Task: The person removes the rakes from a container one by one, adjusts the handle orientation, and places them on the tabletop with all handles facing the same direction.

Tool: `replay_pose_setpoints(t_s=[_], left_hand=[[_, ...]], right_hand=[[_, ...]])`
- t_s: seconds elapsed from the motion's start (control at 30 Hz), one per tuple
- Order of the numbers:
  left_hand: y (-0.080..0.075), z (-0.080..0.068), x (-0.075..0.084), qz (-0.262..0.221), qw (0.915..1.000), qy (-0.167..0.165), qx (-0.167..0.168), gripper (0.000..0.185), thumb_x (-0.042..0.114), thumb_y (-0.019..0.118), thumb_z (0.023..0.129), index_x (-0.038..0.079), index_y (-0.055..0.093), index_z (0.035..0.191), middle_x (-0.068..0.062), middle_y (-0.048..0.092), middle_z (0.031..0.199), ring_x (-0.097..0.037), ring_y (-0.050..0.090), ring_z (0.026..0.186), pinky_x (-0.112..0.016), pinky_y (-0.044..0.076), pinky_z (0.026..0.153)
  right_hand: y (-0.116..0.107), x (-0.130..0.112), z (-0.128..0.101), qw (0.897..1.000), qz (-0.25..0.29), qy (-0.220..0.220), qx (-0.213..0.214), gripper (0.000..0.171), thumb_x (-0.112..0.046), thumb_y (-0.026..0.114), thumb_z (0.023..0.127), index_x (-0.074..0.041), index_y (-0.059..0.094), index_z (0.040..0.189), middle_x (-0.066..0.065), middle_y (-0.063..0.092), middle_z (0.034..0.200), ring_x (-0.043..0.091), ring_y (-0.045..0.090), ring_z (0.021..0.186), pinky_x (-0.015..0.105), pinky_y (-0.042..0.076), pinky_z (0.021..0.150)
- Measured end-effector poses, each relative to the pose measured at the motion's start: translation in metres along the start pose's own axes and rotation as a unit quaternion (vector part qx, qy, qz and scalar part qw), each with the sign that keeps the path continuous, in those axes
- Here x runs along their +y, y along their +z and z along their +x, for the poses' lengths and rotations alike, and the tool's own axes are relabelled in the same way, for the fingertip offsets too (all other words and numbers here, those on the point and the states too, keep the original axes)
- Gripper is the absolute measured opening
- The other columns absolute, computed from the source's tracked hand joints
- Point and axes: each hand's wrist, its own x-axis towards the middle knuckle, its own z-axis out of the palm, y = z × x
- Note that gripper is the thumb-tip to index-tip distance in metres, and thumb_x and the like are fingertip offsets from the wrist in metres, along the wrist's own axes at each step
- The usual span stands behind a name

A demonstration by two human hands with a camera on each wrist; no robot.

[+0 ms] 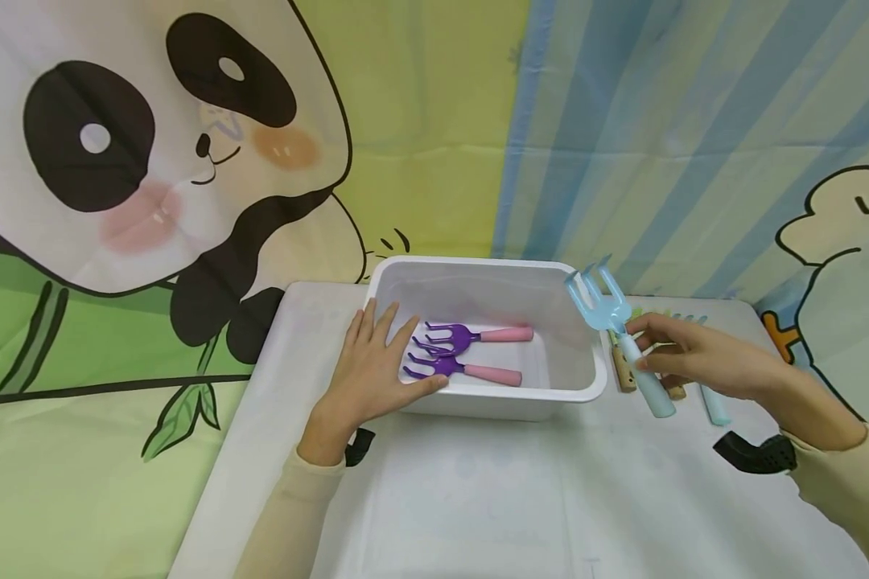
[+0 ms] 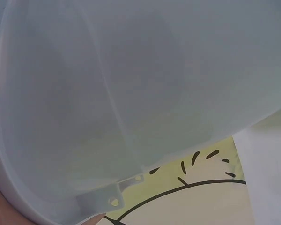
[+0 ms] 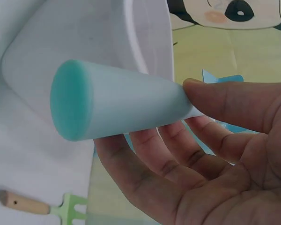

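Note:
My left hand lies with spread, straight fingers over the left rim of a white plastic bin. Inside the bin are purple hand forks with pink handles, one fork behind another. To the right of the bin, my right hand holds a light blue hand fork by its handle between thumb and fingers, tines up near the bin's right rim. In the right wrist view the fork's handle points its teal end toward the camera. The left wrist view shows mostly the bin's outer wall.
Behind my right hand, more garden tools lie on the white table, among them a wooden handle and a pale blue handle. A green fork with a wooden handle shows in the right wrist view. A printed panda curtain hangs behind.

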Motion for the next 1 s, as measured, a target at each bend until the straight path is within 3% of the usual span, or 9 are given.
replay_pose_setpoints(t_s=[0.2, 0.47, 0.73, 1.0], left_hand=[[0.002, 0.000, 0.000, 0.006, 0.9999, 0.006, 0.007, 0.109, 0.092, 0.036, 0.078, 0.015, 0.041, 0.154, -0.019, 0.025, 0.161, -0.045, 0.003, 0.149, -0.056, 0.001, 0.119], [0.002, 0.000, -0.001, 0.000, 0.9999, 0.005, 0.010, 0.108, 0.092, 0.037, 0.078, 0.015, 0.041, 0.154, -0.019, 0.025, 0.161, -0.045, 0.003, 0.149, -0.056, 0.002, 0.119], [0.002, 0.000, -0.001, 0.004, 0.9999, 0.005, 0.009, 0.108, 0.093, 0.035, 0.078, 0.016, 0.041, 0.154, -0.018, 0.025, 0.161, -0.044, 0.003, 0.150, -0.055, 0.001, 0.119], [0.001, -0.001, 0.000, 0.004, 1.0000, 0.003, 0.007, 0.108, 0.092, 0.036, 0.078, 0.016, 0.040, 0.155, -0.018, 0.024, 0.162, -0.043, 0.002, 0.150, -0.055, 0.000, 0.119]], right_hand=[[0.010, 0.035, -0.026, 0.999, 0.009, 0.031, 0.043, 0.045, -0.015, 0.055, 0.104, 0.003, 0.035, 0.141, 0.022, 0.044, 0.118, 0.025, 0.060, 0.098, 0.042, 0.057, 0.080], [0.047, 0.096, -0.040, 0.988, 0.079, 0.101, 0.083, 0.058, -0.013, 0.062, 0.100, 0.009, 0.029, 0.142, 0.029, 0.038, 0.125, 0.032, 0.057, 0.100, 0.047, 0.056, 0.078], [0.068, 0.150, -0.046, 0.972, 0.125, 0.175, 0.094, 0.057, -0.013, 0.063, 0.098, 0.010, 0.031, 0.140, 0.025, 0.043, 0.120, 0.031, 0.055, 0.099, 0.050, 0.056, 0.078], [0.078, 0.177, -0.050, 0.958, 0.156, 0.223, 0.090, 0.057, -0.015, 0.064, 0.098, 0.010, 0.032, 0.139, 0.020, 0.047, 0.115, 0.030, 0.053, 0.098, 0.048, 0.055, 0.077]])
